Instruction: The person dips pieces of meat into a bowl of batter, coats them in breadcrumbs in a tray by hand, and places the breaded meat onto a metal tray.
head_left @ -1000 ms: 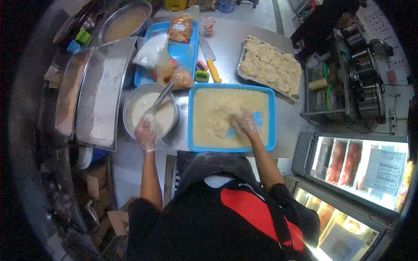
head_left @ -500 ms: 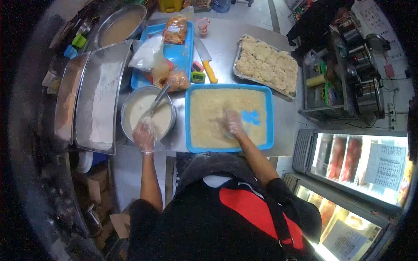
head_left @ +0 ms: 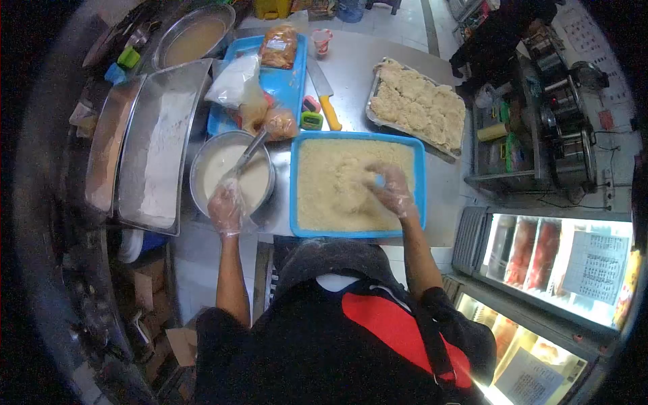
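Note:
My left hand (head_left: 226, 209), in a clear plastic glove, is closed at the near rim of a metal bowl (head_left: 196, 179) of pale batter (head_left: 250, 185). A long metal utensil (head_left: 251, 150) slants from this hand across the bowl to its far right rim; its exact kind is unclear. Over the blue tray (head_left: 293, 202) of pale crumbs (head_left: 320, 158), my gloved right hand (head_left: 391, 189) hovers with fingers apart. Left of its fingers, a crumb-covered mound (head_left: 349, 185) rises in the middle of the tray. Whatever lies beneath those crumbs is hidden.
A yellow-handled knife (head_left: 327, 101) lies behind the crumb tray. Another tray of coated pieces (head_left: 418, 104) stands back right. A blue tray (head_left: 287, 84) carries bags. Metal bins (head_left: 162, 148) of powder are at left, lit display fridges (head_left: 553, 256) at right. Someone in dark clothes (head_left: 499, 37) stands back right.
My right hand has lifted off the crumbs, moved right and spread its fingers. Crumbs now form a mound in mid-tray, and the bare blue patch is mostly out of sight. My left hand stays put.

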The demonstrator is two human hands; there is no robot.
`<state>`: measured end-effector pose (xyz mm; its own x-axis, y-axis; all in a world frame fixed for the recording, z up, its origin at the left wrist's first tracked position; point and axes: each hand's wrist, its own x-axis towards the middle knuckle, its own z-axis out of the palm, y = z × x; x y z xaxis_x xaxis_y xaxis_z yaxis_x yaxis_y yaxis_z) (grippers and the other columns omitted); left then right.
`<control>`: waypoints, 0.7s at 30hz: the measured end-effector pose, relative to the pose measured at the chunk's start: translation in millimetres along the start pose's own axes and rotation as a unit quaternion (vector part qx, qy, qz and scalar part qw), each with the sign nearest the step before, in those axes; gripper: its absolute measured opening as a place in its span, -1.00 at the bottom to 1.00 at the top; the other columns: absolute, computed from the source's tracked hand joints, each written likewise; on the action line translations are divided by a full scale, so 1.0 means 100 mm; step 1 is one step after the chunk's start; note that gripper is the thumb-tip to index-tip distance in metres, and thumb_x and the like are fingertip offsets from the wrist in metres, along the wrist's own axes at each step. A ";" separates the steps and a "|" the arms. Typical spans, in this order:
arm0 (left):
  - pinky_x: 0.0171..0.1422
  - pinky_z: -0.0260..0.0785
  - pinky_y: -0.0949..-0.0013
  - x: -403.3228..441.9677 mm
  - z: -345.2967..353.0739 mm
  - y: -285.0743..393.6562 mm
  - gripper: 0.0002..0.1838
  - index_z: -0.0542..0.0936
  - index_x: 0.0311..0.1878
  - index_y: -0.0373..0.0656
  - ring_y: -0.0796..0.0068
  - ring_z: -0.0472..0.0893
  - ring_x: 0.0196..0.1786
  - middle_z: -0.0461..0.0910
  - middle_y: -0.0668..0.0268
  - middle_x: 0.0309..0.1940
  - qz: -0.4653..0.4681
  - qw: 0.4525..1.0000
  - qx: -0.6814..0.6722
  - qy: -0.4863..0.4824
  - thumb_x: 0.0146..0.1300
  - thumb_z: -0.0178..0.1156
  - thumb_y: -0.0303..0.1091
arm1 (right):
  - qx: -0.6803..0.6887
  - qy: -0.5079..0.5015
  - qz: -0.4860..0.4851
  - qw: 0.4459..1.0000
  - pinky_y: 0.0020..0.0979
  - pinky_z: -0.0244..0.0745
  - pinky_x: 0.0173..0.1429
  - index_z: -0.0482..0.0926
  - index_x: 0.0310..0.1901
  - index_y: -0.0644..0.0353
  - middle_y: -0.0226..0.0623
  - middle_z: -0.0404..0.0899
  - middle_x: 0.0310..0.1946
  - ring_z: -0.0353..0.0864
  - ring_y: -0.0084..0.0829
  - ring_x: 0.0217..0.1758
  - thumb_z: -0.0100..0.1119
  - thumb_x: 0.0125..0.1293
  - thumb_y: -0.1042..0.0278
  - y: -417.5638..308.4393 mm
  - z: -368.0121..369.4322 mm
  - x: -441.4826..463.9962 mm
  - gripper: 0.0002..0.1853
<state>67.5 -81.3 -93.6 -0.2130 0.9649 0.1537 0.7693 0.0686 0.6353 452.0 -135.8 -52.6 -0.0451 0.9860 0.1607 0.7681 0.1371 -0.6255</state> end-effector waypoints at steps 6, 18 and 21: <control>-0.31 0.33 0.17 -0.01 0.02 -0.07 -0.76 0.58 -0.34 -0.22 0.08 0.55 -0.39 0.57 0.09 -0.46 -0.035 0.998 -0.049 -0.029 0.14 0.11 -0.22 | -0.099 0.001 0.064 0.993 -0.20 0.36 -0.03 0.52 -0.20 0.20 -0.09 0.53 -0.23 0.49 -0.15 -0.13 0.15 0.02 0.29 0.69 0.83 0.16 -0.72; -0.37 0.28 0.23 0.00 -0.01 -0.02 -0.73 0.53 -0.39 -0.36 0.20 0.48 -0.52 0.52 0.09 -0.56 0.017 0.998 0.006 -0.058 0.17 0.06 -0.28 | -0.099 -0.171 0.128 0.972 -0.17 0.45 -0.31 0.55 -0.37 0.21 -0.05 0.54 -0.51 0.57 -0.10 -0.39 0.09 0.02 0.30 0.49 0.54 0.12 -0.81; -0.36 0.27 0.19 -0.01 0.04 -0.07 -0.74 0.54 -0.40 -0.33 0.09 0.46 -0.51 0.50 0.05 -0.58 -0.032 0.994 -0.092 -0.045 0.17 0.04 -0.28 | -0.041 -0.166 0.109 0.979 -0.24 0.43 -0.34 0.52 -0.39 0.24 -0.05 0.54 -0.52 0.55 -0.15 -0.44 0.12 0.01 0.25 0.76 0.25 0.15 -0.78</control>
<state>65.0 -81.2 -101.1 -0.1972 0.9793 0.0448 0.6312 0.0918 0.7702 494.0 -107.8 -116.6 -0.0687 0.9693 -0.2360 0.8311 -0.0752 -0.5510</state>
